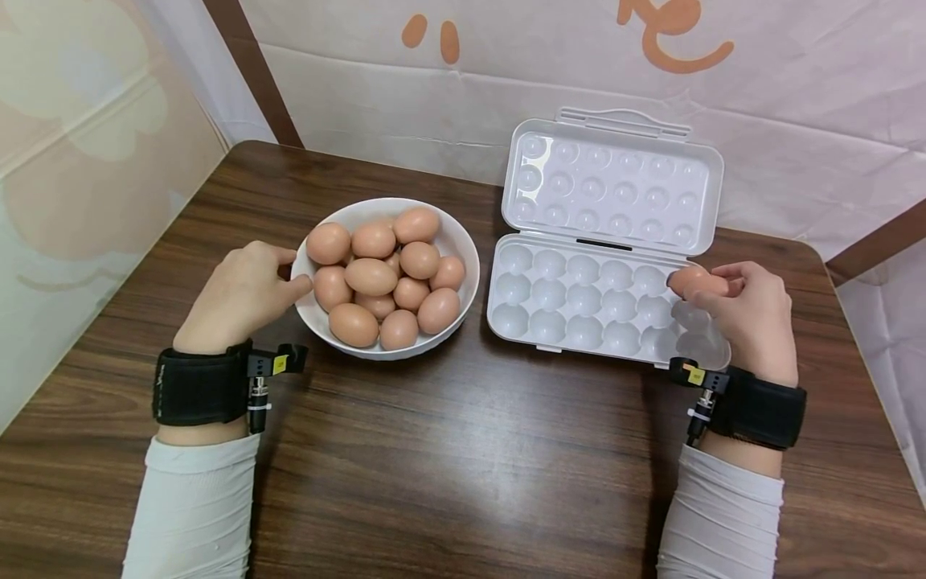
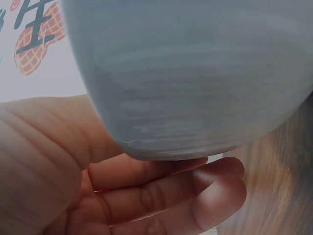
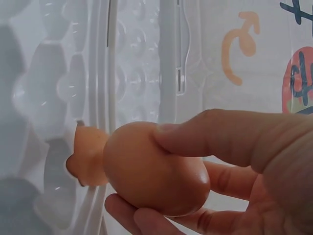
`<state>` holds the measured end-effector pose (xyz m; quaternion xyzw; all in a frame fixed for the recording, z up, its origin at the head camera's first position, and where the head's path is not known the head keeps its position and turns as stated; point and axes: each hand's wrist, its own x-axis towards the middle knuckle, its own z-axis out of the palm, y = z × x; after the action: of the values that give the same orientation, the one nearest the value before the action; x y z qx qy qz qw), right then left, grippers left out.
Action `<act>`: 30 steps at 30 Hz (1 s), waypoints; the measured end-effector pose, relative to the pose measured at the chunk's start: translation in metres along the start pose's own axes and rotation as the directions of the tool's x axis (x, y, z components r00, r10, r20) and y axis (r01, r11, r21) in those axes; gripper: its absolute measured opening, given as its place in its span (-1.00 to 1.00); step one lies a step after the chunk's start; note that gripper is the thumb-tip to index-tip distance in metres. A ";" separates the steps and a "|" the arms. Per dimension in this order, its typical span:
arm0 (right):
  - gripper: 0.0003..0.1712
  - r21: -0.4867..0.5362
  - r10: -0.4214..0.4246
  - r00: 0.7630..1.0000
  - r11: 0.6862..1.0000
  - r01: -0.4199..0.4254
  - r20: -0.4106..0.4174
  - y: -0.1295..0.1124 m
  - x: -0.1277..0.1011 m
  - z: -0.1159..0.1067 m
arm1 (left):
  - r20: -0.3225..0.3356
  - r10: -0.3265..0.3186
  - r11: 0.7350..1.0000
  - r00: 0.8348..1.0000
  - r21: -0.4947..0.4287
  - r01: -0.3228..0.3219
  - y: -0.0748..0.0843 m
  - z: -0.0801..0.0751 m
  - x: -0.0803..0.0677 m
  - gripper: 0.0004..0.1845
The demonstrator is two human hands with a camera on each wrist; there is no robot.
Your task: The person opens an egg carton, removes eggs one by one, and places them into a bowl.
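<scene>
A white bowl (image 1: 460,241) heaped with several brown eggs (image 1: 370,276) stands on the wooden table. My left hand (image 1: 242,293) cups the bowl's left side (image 2: 195,83), thumb at the rim and fingers (image 2: 166,188) curled under it. To the right lies an open white plastic egg tray (image 1: 571,301) with empty cups and its lid (image 1: 615,185) folded back. My right hand (image 1: 748,314) pinches one brown egg (image 1: 694,281) between thumb and fingers over the tray's right end; the right wrist view shows that egg (image 3: 154,169) just above the cups (image 3: 49,93).
The dark wood table (image 1: 448,450) runs to a draped white cloth backdrop (image 1: 796,96) with orange marks behind the tray. A pale wall panel (image 1: 72,161) closes the left side. Black wrist straps with cameras sit on both forearms.
</scene>
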<state>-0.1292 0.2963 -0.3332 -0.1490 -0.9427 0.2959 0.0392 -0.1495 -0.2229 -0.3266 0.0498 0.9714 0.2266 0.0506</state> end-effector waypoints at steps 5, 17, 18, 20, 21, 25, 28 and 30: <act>-0.42 0.009 -0.016 0.999 1.000 0.016 -0.039 -0.007 -0.002 0.000 | -0.007 -0.005 1.000 1.000 -0.002 0.005 0.000 0.000 -0.001 -0.74; -0.45 0.049 -0.100 0.988 0.993 0.107 -0.118 -0.031 -0.008 0.005 | -0.016 -0.007 1.000 1.000 -0.010 0.007 0.000 0.001 -0.001 -0.74; -0.46 0.050 -0.112 0.986 0.992 0.118 -0.122 -0.033 -0.008 0.006 | -0.016 -0.007 1.000 1.000 -0.010 0.007 0.000 0.001 -0.001 -0.74; -0.46 0.047 -0.134 0.983 0.989 0.141 -0.126 -0.037 -0.009 0.008 | -0.014 -0.011 1.000 1.000 -0.013 0.011 0.000 0.001 -0.001 -0.75; -0.47 0.045 -0.144 0.982 0.988 0.151 -0.125 -0.040 -0.009 0.009 | -0.013 -0.012 1.000 1.000 -0.014 0.012 0.000 0.001 -0.001 -0.75; -0.48 0.051 -0.182 0.977 0.981 0.189 -0.114 -0.050 -0.012 0.014 | -0.010 -0.018 1.000 1.000 -0.019 0.018 0.000 0.000 -0.001 -0.76; -0.49 0.064 -0.218 0.970 0.972 0.225 -0.106 -0.059 -0.015 0.018 | -0.011 -0.021 1.000 1.000 -0.020 0.021 0.001 0.000 -0.001 -0.76; -0.50 0.073 -0.240 0.965 0.966 0.248 -0.102 -0.065 -0.016 0.021 | -0.008 -0.023 1.000 1.000 -0.020 0.023 0.001 0.000 -0.001 -0.75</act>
<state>-0.1336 0.2293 -0.3134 -0.0436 -0.9376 0.3215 0.1252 -0.1483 -0.2220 -0.3261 0.0373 0.9697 0.2361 0.0498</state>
